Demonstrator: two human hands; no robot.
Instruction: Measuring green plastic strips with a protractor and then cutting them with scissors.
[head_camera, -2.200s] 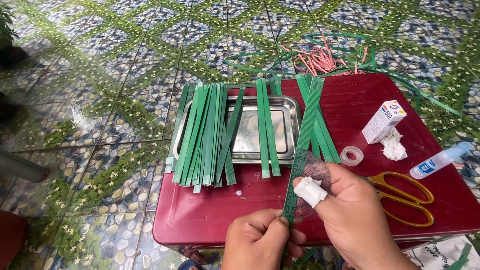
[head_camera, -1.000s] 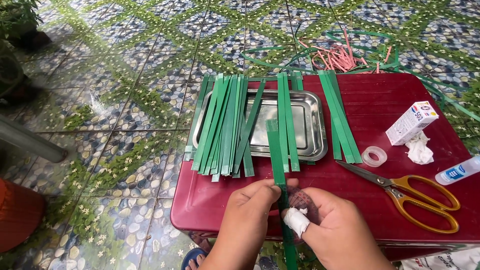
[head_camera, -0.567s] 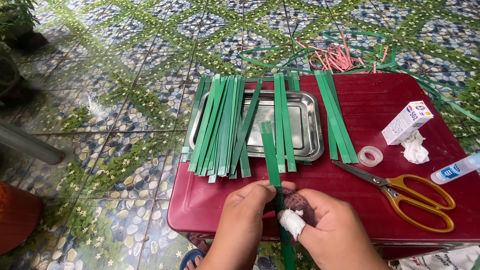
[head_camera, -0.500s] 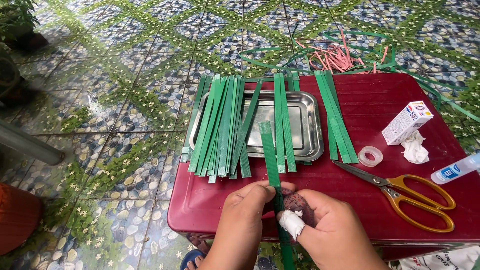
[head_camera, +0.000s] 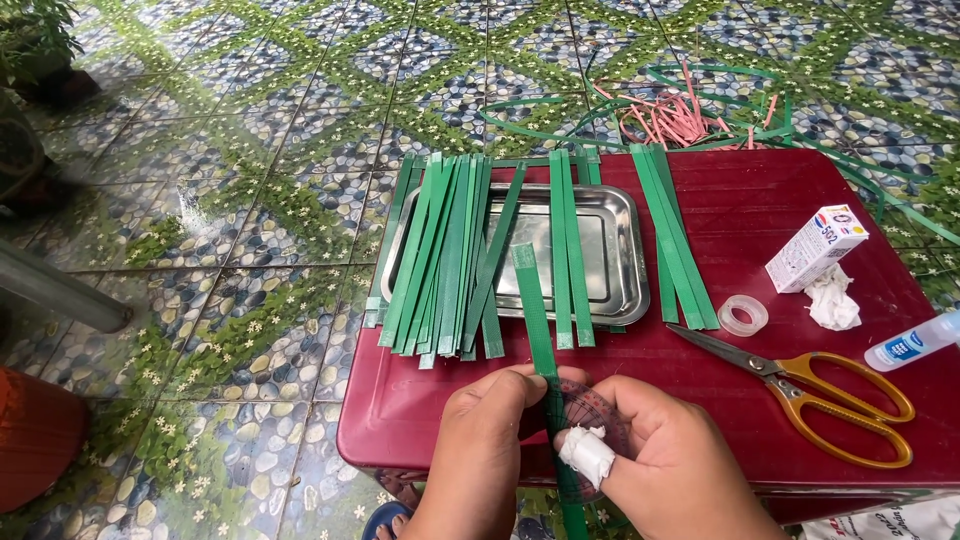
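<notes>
left hand (head_camera: 490, 450): closed on the green strip (head_camera: 533, 310) from its left side, fingertips curled over the edge, pinning it down at the near edge of the counter (head_camera: 780, 220).
right hand (head_camera: 665, 470): pinching the same strip from the other side, thumb wrapped in a white bandage (head_camera: 586, 455); a clear protractor (head_camera: 600, 410) sits half hidden under its fingers.
green strip: runs straight away from both hands, far end resting on the steel tray (head_camera: 620, 250), near end dropping off the counter between the wrists.
why held so: looks like both hands clamp the strip flat against the protractor so it cannot slide, a judgement only.
just beyond the hands: a thick fan of loose green strips (head_camera: 440, 250) laid across the tray, ahead and to the left; a pair (head_camera: 566, 240) straight ahead; another few (head_camera: 670, 230) ahead and right.
right of the right hand: orange-handled scissors (head_camera: 800, 385), blades pointing back toward the hands; a tape roll (head_camera: 743, 315) just past them.
further right: a small white box (head_camera: 815, 248), a crumpled tissue (head_camera: 830, 300), a glue bottle (head_camera: 915, 345) at the edge.
far ahead: pink and green offcuts (head_camera: 680, 115) on the tiled floor (head_camera: 250, 200).
in the way: the strip's far end lies close beside the fan and the pair.
</notes>
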